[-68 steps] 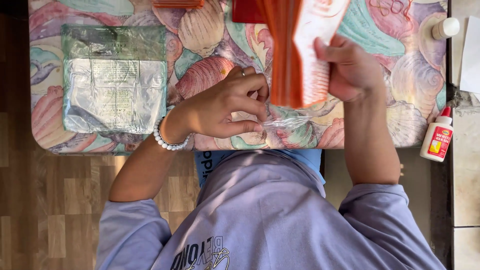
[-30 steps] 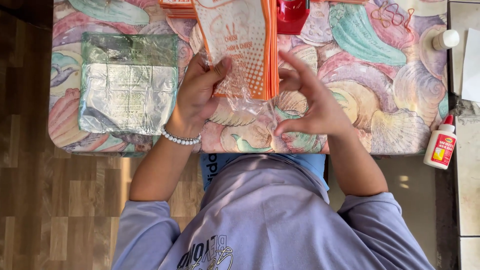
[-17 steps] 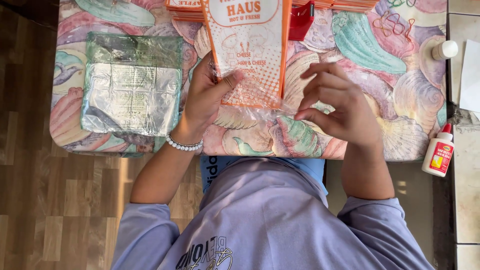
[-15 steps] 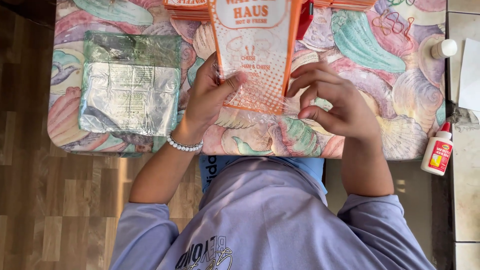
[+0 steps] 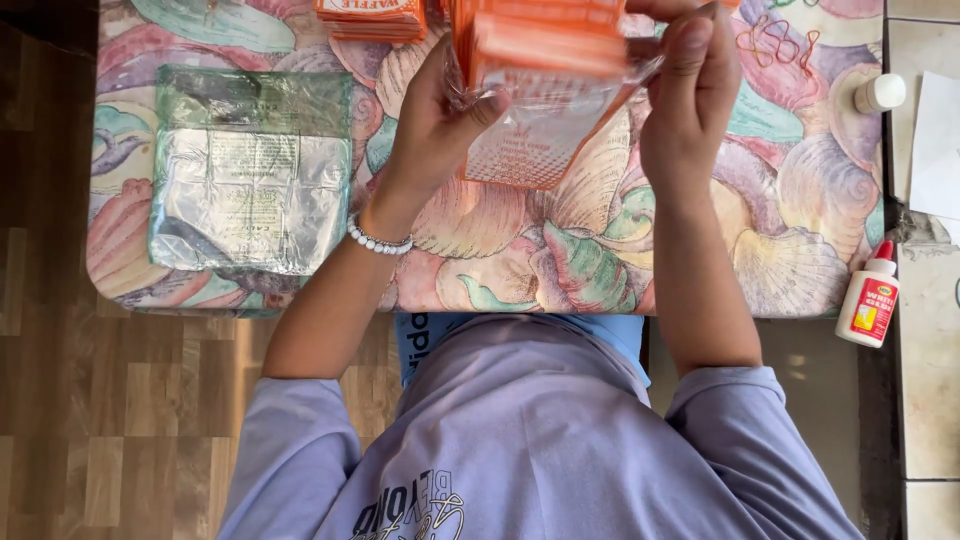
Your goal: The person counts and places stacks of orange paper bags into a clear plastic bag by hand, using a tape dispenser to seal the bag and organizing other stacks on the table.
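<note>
At upper centre, cut off: orange paper sleeves (image 5: 545, 45) run past the top edge of the frame, so their full count and length cannot be told; a clear plastic bag (image 5: 560, 100) wraps them, its outline hard to trace where it goes see-through.
Sleeve material: thin card or paper, flat and rectangular, orange edges stacked close, the lowest face pale with faint orange print.
Bag material: glossy crinkled film, creased near the fingers.
Left hand (image 5: 435, 120): fingers closed on the left edge of the bag and sleeves, thumb pressed on the film; a white bead bracelet (image 5: 378, 240) rings the wrist.
Right hand (image 5: 690, 90): fingers (image 5: 692, 40) bent together and pinching the bag's right top edge; the fingertips partly hide what they grip.
Position of bundle: held up between both hands, above the worktop, upper middle of the frame.
Worktop (image 5: 760, 270): covered with a smooth cloth printed in pastel seashells.
Top centre-left: another orange stack (image 5: 372, 15), mostly cut off by the frame edge.
Left of frame: flat packet of clear bags (image 5: 250, 170), shiny silver-green, lying on the cloth well apart from the hands.
Upper right: loose rubber bands (image 5: 775, 40) on the cloth; a small white cap (image 5: 880, 92) beside the edge.
Right edge: white glue bottle (image 5: 868, 298) with red tip on a tiled ledge.
Bottom: lilac shirt (image 5: 540, 440), wood floor (image 5: 110, 420) at lower left.
</note>
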